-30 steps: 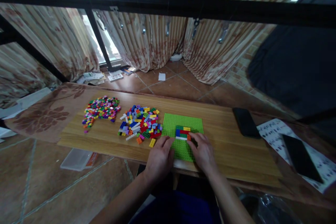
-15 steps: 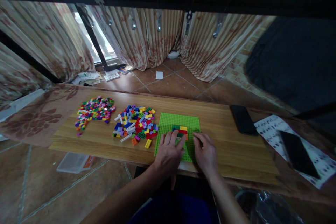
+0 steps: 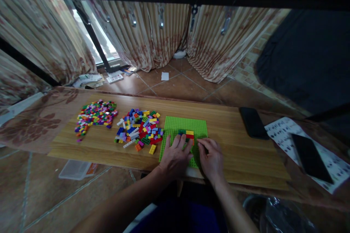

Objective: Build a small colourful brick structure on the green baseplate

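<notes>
A bright green studded baseplate (image 3: 171,123) lies on the wooden board. On it stands a small cluster of bricks (image 3: 189,133), with green, yellow, red and orange showing. My left hand (image 3: 176,153) rests over the front of this cluster, fingers spread and fingertips on the bricks, hiding part of them. Just right of the cluster, over the plate's right part, my right hand (image 3: 210,156) has thumb and forefinger bent towards each other; anything between their tips is too small to make out.
Left of the plate lie a pile of mixed larger bricks (image 3: 140,127) and a pile of small bricks (image 3: 95,116) on the wooden board (image 3: 235,153). At the right are a black case (image 3: 253,123), a printed sheet (image 3: 281,127) and a black phone (image 3: 311,158).
My right hand has shifted slightly left, closer to the brick cluster. My left hand stays over the bricks. The camera view has tilted a little.
</notes>
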Demonstrator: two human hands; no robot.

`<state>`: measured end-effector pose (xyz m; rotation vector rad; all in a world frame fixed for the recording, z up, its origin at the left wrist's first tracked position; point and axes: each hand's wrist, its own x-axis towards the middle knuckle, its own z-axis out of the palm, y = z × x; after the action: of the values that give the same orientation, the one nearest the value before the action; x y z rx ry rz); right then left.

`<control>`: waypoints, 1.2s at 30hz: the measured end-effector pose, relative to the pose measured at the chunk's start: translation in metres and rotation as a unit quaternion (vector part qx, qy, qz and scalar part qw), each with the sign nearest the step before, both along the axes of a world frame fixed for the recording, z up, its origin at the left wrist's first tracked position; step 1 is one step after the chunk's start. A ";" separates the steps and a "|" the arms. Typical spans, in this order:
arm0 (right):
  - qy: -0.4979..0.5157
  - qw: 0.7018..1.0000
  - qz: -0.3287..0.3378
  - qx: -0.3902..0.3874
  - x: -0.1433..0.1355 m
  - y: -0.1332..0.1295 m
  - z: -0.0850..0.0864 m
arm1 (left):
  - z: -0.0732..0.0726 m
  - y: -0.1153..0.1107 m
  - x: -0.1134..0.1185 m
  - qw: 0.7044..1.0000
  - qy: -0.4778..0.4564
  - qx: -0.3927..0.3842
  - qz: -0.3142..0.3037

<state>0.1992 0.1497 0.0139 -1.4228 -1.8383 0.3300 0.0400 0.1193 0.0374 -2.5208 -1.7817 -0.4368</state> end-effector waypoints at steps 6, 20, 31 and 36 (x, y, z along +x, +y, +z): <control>-0.067 0.997 0.016 0.022 -0.002 -0.005 -0.001 | 0.003 0.004 -0.002 0.999 0.021 -0.017 -0.030; -0.175 0.984 0.029 0.010 -0.016 -0.023 0.005 | 0.007 0.014 0.000 0.992 0.056 -0.031 -0.112; -0.265 0.964 0.034 -0.001 -0.017 -0.019 0.013 | 0.010 0.017 0.000 0.994 0.013 -0.043 -0.101; -0.342 0.939 0.039 -0.021 -0.029 -0.023 0.022 | 0.009 0.016 -0.002 0.993 0.015 -0.061 -0.099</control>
<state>0.1705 0.1269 0.0360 -1.6234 -2.4520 -0.1169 0.0380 0.1353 0.0464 -2.7866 -1.6007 -0.2995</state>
